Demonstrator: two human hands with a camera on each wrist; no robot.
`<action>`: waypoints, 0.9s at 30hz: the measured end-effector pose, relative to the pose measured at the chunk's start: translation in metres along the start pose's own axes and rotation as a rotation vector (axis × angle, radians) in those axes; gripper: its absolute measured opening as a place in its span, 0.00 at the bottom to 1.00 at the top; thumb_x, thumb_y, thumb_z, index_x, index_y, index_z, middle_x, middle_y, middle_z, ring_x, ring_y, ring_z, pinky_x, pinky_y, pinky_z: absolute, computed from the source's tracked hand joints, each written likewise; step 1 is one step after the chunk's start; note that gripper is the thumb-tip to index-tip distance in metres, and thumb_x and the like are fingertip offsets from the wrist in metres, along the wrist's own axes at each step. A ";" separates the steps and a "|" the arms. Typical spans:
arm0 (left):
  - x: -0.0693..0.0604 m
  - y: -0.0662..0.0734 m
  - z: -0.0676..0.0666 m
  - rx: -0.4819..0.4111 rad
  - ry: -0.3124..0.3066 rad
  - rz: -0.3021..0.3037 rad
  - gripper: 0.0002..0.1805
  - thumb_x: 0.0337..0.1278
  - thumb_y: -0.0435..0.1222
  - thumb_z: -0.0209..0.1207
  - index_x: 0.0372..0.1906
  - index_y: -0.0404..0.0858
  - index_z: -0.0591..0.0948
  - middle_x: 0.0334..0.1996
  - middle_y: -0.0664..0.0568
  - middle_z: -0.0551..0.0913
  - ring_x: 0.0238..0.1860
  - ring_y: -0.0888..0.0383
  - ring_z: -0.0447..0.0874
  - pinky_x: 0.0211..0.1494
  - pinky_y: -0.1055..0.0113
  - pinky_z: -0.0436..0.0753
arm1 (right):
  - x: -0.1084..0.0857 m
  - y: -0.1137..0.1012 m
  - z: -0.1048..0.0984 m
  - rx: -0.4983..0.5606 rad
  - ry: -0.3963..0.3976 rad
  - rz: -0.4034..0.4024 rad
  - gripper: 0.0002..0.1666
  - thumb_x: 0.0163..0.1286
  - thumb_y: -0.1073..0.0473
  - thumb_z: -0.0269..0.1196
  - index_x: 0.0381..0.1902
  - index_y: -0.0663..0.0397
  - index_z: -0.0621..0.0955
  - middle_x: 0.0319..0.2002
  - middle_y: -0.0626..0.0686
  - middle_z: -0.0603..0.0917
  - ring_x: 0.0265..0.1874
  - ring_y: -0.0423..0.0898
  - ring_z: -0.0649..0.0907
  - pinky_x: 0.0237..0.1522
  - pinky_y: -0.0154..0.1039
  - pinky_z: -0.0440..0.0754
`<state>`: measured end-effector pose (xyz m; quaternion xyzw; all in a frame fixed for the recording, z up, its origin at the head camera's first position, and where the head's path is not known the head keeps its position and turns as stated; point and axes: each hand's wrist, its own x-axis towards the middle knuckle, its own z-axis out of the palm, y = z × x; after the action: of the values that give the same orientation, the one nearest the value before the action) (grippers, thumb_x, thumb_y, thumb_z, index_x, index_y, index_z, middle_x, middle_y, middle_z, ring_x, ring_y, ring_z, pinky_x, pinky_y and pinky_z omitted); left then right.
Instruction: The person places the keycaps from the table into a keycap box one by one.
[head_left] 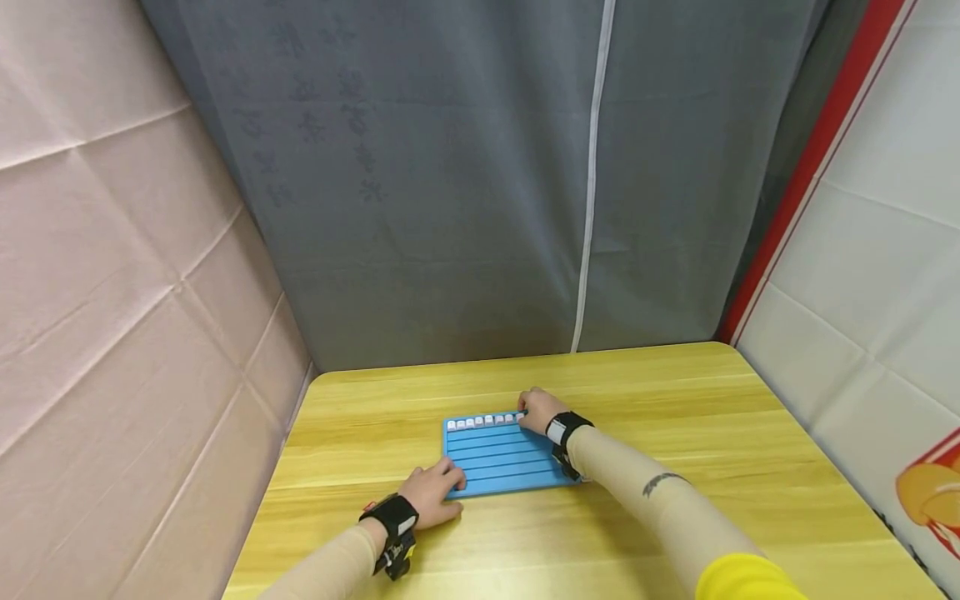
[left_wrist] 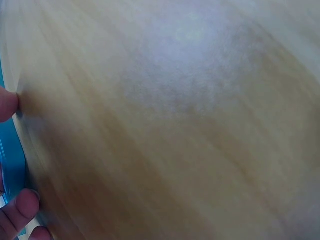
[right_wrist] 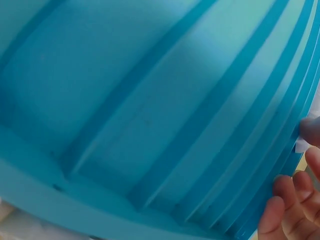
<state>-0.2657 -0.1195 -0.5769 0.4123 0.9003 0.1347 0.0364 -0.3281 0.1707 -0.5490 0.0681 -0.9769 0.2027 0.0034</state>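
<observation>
A blue board (head_left: 498, 462) with raised parallel ridges lies on the table. Along its far row stand several small white tiles with dark marks (head_left: 478, 422), too small to read. My right hand (head_left: 542, 410) is at the right end of that row, its fingertips pinching a white tile (right_wrist: 302, 145) partly hidden by the fingers. Over at the board's near left corner, my left hand (head_left: 431, 495) rests with fingers on the edge and the thumb spread apart. The left wrist view catches only fingertips (left_wrist: 26, 204) beside the blue rim (left_wrist: 11, 155).
The wooden table (head_left: 360, 417) has rounded far corners. A grey curtain (head_left: 450, 208) hangs behind it, with a pale wall covering (head_left: 135, 333) on the left and a white one (head_left: 862, 292) on the right. Both wrists wear black straps with cameras.
</observation>
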 end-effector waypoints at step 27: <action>0.012 -0.015 -0.014 -0.023 -0.105 0.102 0.11 0.51 0.40 0.68 0.31 0.49 0.74 0.30 0.60 0.61 0.25 0.64 0.62 0.29 0.71 0.66 | -0.005 0.016 -0.012 -0.013 -0.142 0.041 0.17 0.58 0.57 0.70 0.44 0.58 0.84 0.42 0.54 0.85 0.37 0.48 0.81 0.43 0.47 0.80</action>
<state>-0.2876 -0.1229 -0.5669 0.4635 0.8734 0.1251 0.0814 -0.3257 0.1907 -0.5448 0.0622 -0.9772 0.1910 -0.0694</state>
